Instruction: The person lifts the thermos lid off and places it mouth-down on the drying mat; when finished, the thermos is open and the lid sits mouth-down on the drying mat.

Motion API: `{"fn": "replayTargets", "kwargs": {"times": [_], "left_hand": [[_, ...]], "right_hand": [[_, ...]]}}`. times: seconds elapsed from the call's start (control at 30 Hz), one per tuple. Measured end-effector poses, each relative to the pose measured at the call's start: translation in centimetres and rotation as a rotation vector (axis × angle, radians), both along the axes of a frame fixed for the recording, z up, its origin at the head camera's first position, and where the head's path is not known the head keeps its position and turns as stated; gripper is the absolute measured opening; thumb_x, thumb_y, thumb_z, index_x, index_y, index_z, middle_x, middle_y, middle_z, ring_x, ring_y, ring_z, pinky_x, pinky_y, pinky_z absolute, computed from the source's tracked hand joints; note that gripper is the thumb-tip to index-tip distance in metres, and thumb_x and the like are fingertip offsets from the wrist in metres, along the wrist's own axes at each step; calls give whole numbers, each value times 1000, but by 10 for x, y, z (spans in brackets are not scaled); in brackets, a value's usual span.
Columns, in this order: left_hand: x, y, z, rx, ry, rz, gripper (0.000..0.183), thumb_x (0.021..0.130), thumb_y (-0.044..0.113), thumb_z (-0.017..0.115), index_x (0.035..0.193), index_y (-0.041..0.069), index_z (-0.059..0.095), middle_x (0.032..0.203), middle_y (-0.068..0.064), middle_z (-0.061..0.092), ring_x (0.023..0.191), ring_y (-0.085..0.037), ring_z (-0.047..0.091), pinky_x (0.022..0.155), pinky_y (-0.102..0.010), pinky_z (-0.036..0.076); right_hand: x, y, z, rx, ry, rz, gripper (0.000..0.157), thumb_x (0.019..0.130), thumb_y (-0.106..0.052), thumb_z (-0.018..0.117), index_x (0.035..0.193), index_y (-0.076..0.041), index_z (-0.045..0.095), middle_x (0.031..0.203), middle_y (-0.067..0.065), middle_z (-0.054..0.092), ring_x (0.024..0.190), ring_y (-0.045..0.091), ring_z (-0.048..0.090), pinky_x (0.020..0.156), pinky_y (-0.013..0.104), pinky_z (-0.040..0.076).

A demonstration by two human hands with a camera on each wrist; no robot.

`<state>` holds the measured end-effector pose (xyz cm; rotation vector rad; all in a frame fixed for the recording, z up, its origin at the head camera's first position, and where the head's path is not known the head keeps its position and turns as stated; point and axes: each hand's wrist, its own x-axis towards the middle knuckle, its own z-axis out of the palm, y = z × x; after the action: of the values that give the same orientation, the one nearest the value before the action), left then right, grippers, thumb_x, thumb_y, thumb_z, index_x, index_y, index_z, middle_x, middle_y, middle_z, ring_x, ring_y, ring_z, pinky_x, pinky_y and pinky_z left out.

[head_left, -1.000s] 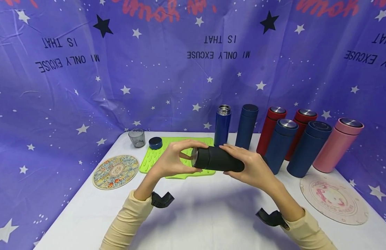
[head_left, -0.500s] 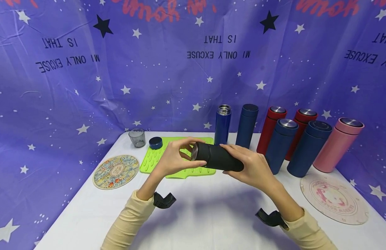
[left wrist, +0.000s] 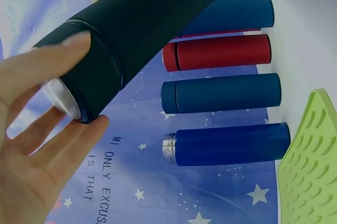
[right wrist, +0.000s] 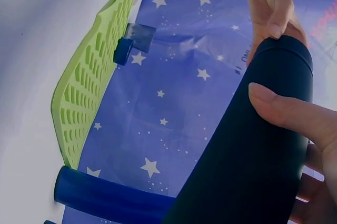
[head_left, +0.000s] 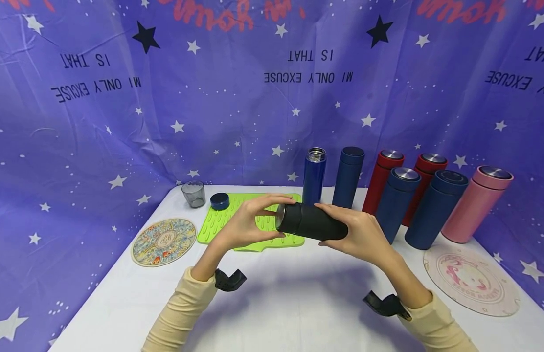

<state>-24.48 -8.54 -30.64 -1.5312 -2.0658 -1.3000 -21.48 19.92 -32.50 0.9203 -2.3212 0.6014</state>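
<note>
A black thermos is held up off the table, lying nearly sideways with its silver-topped lid to the left. My right hand grips its body near the base, thumb on one side and fingers on the other. At the other end, my left hand spans the lid, thumb and fingertips at its edge; the thumb is blurred in the left wrist view. Behind them stands an uncapped blue thermos, its steel mouth showing. A dark blue cap sits on the green mat.
Several capped thermoses stand at the right, among them a red thermos, a navy thermos and a pink thermos. A pink round mat lies before them. At left are a grey glass and a patterned round mat.
The black thermos has shifted slightly right with my right hand. My left thumb came forward over the lid, then drew back to its edge. The things on the table stay put.
</note>
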Motion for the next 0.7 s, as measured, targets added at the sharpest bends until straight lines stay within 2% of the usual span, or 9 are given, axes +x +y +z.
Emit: {"fn": "replayTargets", "kwargs": {"times": [0.1, 0.27, 0.33, 0.43, 0.53, 0.6, 0.7], "left_hand": [[10, 2, 10, 23, -41, 17, 65, 68, -7, 83, 126, -7, 55, 128, -21, 57, 114, -32, 57, 80, -42, 57], [22, 2, 18, 25, -228, 151, 61, 73, 0, 83, 128, -4, 57, 117, -19, 63, 95, -32, 64, 74, -39, 59], [23, 2, 19, 15, -253, 170, 61, 74, 3, 82, 129, -3, 56, 118, -18, 63, 96, -32, 64, 75, -39, 59], [20, 2, 16, 5, -183, 116, 64, 73, 1, 83, 130, -4, 54, 127, -18, 58, 109, -32, 60, 80, -42, 57], [7, 2, 5, -3, -52, 33, 69, 72, 0, 84, 133, -2, 52, 139, -17, 49, 122, -28, 52, 85, -39, 56], [-2, 1, -3, -11, 9, 4, 70, 71, -1, 83, 134, 3, 53, 143, -13, 46, 127, -25, 49, 86, -34, 55], [-12, 0, -11, -17, 26, -12, 69, 73, -2, 82, 135, 10, 54, 143, -8, 47, 127, -21, 48, 85, -30, 55]], "right_hand": [[0, 0, 0, 4, 16, -15, 83, 59, -31, 93, 135, -21, 59, 121, 8, 66, 104, 27, 66, 78, 45, 57], [0, -1, 0, 47, 118, -64, 85, 60, -31, 92, 137, -23, 57, 121, 11, 65, 106, 30, 65, 76, 48, 57], [1, -1, 1, 57, 144, -73, 85, 60, -31, 92, 137, -23, 57, 121, 11, 65, 105, 31, 65, 76, 49, 57], [1, -1, 0, 46, 120, -63, 85, 59, -32, 93, 136, -22, 57, 120, 10, 66, 104, 30, 65, 76, 48, 57], [1, 1, 1, 15, 37, -35, 84, 59, -33, 93, 135, -23, 58, 119, 7, 67, 99, 26, 67, 76, 43, 57], [0, 2, 1, -5, -16, -17, 84, 59, -33, 93, 135, -23, 58, 118, 5, 68, 95, 23, 67, 74, 40, 57], [0, 3, 2, -18, -61, -7, 84, 59, -32, 94, 135, -24, 59, 116, 3, 68, 90, 20, 67, 71, 37, 56]]}}
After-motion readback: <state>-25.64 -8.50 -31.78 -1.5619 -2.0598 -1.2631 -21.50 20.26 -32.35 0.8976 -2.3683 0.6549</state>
